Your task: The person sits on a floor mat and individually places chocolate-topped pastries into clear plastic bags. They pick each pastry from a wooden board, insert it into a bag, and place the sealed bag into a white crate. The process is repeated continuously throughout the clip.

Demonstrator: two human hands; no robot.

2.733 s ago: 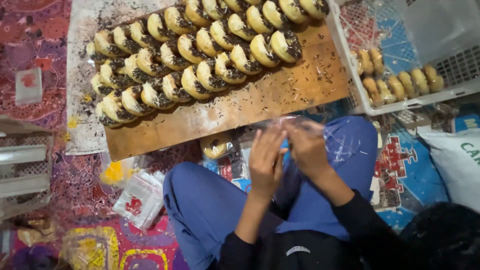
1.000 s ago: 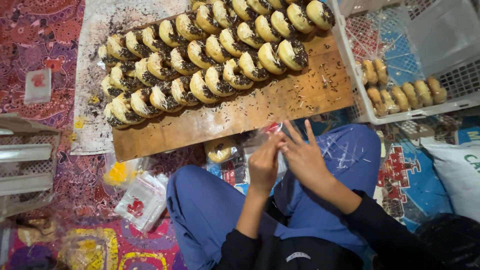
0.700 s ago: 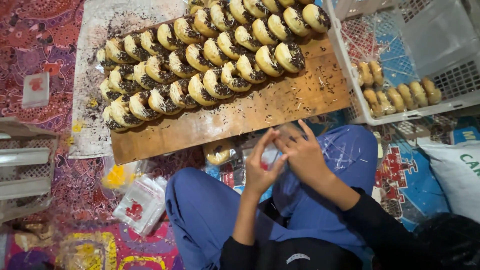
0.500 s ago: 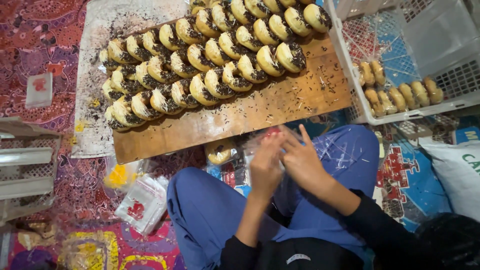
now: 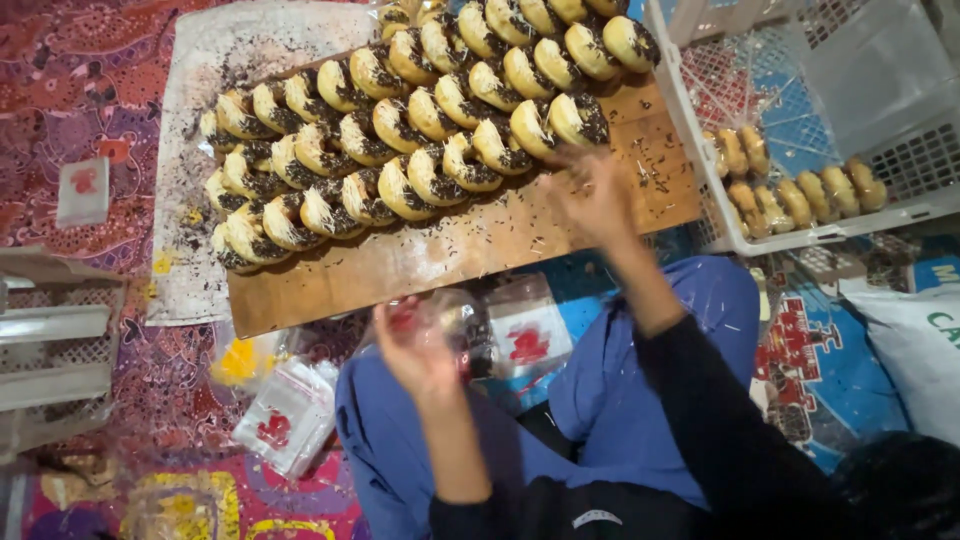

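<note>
At centre frame the left hand (image 5: 420, 345) is pinching a clear plastic bag (image 5: 455, 325) open-side up, while the right hand (image 5: 590, 195), fingers spread, is reaching the chocolate-sprinkled doughnuts (image 5: 420, 120) rowed on the wooden board (image 5: 450, 255).

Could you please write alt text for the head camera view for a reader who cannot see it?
Seen from above, a seated person's right hand reaches to rows of chocolate-topped doughnuts on a wooden board, while the left hand holds a clear plastic bag. A white crate with more doughnuts sits at right.
</note>
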